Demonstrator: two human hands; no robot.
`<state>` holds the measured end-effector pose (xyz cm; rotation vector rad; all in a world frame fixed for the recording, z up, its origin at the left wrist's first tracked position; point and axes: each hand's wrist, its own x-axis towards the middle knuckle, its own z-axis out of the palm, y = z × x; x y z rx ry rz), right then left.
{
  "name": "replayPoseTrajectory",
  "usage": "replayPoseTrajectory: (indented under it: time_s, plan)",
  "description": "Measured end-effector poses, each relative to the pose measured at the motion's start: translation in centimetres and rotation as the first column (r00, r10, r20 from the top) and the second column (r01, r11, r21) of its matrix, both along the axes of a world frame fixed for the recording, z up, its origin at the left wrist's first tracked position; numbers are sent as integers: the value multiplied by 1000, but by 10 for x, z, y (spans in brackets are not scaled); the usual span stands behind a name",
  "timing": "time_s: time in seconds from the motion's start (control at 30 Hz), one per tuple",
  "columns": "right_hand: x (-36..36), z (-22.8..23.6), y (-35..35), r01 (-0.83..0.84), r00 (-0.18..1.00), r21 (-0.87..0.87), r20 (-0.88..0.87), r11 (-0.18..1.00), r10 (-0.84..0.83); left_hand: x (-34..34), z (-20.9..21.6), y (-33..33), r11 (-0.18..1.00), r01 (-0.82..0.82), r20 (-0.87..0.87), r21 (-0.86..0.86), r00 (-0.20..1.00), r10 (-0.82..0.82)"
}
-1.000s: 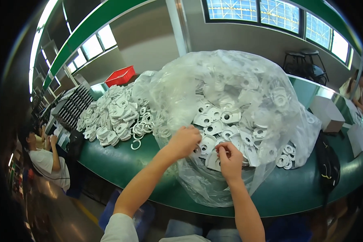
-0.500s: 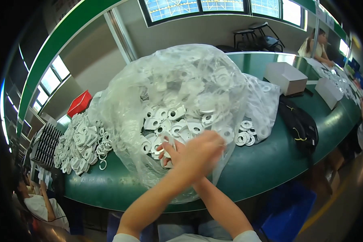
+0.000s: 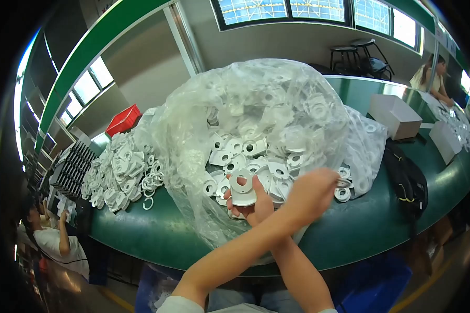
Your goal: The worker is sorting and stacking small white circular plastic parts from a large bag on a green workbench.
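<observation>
My forearms cross, the left one over the right. My right hand (image 3: 256,204) grips a white plastic part (image 3: 242,190) with a round hole and a flared lower edge, held up in front of a large clear plastic bag (image 3: 190,172). Inside the bag's mouth lie many similar white parts (image 3: 235,151). My left hand (image 3: 314,192), blurred, is reached over to the right with fingers closed on a white ring (image 3: 343,183). A few more white rings (image 3: 342,195) lie on the table beneath it.
Heaped white parts (image 3: 121,169) and loose rings (image 3: 152,181) lie left of the bag, near a red bin (image 3: 124,120) and stacked black trays (image 3: 73,169). Rightward are a second clear bag (image 3: 368,151), a black bag (image 3: 404,180) and white boxes (image 3: 394,116). Other people sit at both sides.
My left hand has moved right, away from the right hand to the rings. The white part in my right hand now shows clearly. The whole view has shifted somewhat.
</observation>
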<state>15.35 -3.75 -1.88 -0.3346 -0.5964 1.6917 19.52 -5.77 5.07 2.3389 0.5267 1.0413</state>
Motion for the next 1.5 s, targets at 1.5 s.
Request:
replayPoseTrajectory:
  time_s: [1.5]
  plan:
    - [-8,18,-5,-115,896,-125,415,985,158,-234,-24,64,706,340,442,-622,896,-42]
